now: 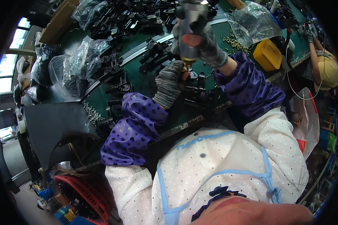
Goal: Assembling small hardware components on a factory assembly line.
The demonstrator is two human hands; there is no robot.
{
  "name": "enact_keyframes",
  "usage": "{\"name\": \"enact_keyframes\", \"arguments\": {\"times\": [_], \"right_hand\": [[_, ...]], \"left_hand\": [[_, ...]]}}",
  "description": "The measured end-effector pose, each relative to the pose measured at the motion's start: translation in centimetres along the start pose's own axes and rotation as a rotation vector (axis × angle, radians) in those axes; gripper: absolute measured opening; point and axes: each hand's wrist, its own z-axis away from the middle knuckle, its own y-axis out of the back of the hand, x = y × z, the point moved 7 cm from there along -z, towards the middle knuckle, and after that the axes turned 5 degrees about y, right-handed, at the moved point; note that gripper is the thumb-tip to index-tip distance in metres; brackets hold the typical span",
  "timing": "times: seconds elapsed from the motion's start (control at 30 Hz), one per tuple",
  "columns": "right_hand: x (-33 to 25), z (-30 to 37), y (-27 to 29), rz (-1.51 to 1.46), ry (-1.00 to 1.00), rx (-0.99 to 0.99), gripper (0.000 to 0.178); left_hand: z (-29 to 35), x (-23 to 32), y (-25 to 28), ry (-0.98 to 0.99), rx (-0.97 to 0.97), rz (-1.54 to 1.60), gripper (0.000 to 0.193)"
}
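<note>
My right hand (pixel 213 50), in a grey fingerless glove, is wrapped round an upright grey powered screwdriver (pixel 187 47). Its brass-coloured nose points down at a black metal part (pixel 194 88) near the table's front edge. Close against that nose is my left hand (pixel 168 84), in a striped grey glove, its fingers curled and pressed together. What the left fingertips pinch, if anything, is too small to make out. More black assemblies (pixel 156 56) lie just beyond the left hand. Small brass-coloured screws (pixel 234 45) are scattered to the right of the screwdriver.
Black parts (pixel 127 22) are heaped across the far side of the green table, behind a metal strip (pixel 139 52). Clear plastic bags (pixel 77 60) sit at left, a yellow container (pixel 267 55) at right. A red basket (pixel 84 195) stands lower left. Another person (pixel 323 63) works at far right.
</note>
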Motion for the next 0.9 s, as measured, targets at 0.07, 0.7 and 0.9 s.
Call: {"name": "enact_keyframes", "arguments": {"times": [0.07, 0.7, 0.9], "right_hand": [[1.0, -0.8, 0.3, -0.051, -0.032, -0.036, 0.044], [0.9, 3.9, 5.4, 1.651, -0.123, -0.528, 0.050], [4.6, 7.0, 6.5, 1.810, -0.379, -0.643, 0.023]], "left_hand": [[-0.2, 0.3, -0.4, -0.004, -0.020, -0.035, 0.020], [-2.0, -2.4, 7.3, 0.084, -0.080, -0.188, 0.015], [-0.7, -5.7, 4.4, -0.026, -0.432, -0.792, 0.018]]}}
